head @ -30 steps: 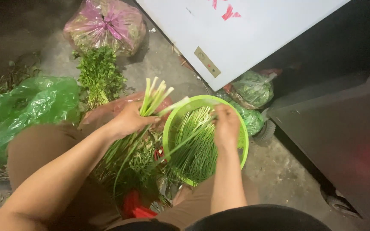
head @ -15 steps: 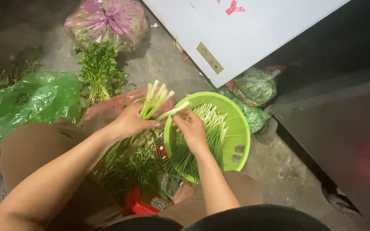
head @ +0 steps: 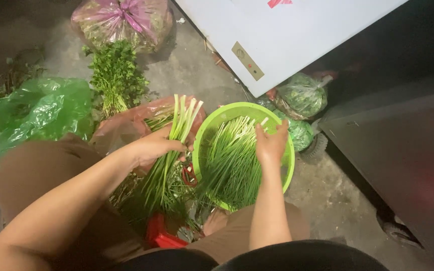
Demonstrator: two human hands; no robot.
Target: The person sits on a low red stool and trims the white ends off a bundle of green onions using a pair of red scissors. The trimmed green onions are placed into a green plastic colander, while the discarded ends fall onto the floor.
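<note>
My left hand (head: 151, 148) is closed around a bunch of green onions (head: 169, 160), white ends pointing up and away, leaves hanging down toward my lap. My right hand (head: 271, 143) rests over the far right side of a round lime-green basket (head: 212, 125), fingers on the trimmed green stalks (head: 232, 160) lying inside it. A stalk end shows at my right fingertips; whether the hand grips it is unclear. The basket sits tilted between my knees.
A reddish plastic bag (head: 121, 128) with more greens lies behind my left hand. A leafy herb bunch (head: 115, 75), a pink bag of greens (head: 124, 20) and a green plastic bag (head: 31, 113) lie on the concrete. A white cabinet (head: 277, 35), bagged vegetables (head: 302, 95) and a dark wheeled cart (head: 403, 160) stand at right.
My right hand went from the basket to the bunch in my left hand, then back over the stalks in the basket. The left hand stayed put with its bunch.
</note>
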